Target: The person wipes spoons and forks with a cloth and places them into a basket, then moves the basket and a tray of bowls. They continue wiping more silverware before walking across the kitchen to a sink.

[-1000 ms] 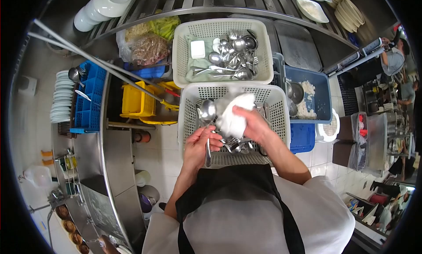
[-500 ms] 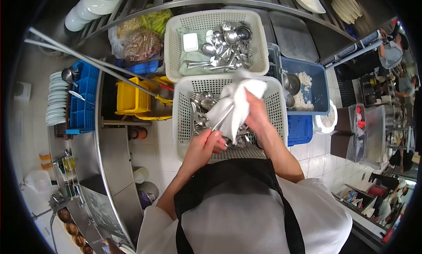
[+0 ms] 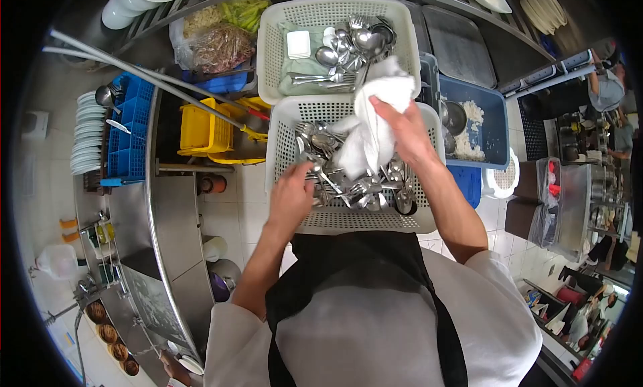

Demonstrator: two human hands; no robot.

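Note:
My right hand [image 3: 405,129] is closed around a bunched white cloth [image 3: 376,112] over the far edge of the near basket. A large spoon [image 3: 367,42] shows just beyond the cloth's upper end, over the far basket; its handle runs down toward the cloth. My left hand [image 3: 291,194], slightly blurred, is at the left side of the near white perforated basket [image 3: 365,221], fingers apart by the spoons and forks [image 3: 372,186] heaped there. The far white basket [image 3: 271,59] holds more cutlery [image 3: 338,49] on a green cloth, plus small white square dishes [image 3: 299,44].
On the right stands a grey-blue tub [image 3: 492,119] with rice-like scraps and metal bowls. Yellow baskets [image 3: 206,129] and long metal poles [image 3: 154,79] are to the left, beyond them a blue cutlery rack [image 3: 130,136] and stacked plates [image 3: 87,142]. A metal shelf [image 3: 221,9] crosses above.
My right hand and the cloth have moved up toward the far basket. My left hand has let go of the utensil handle and moved left to the heaped cutlery.

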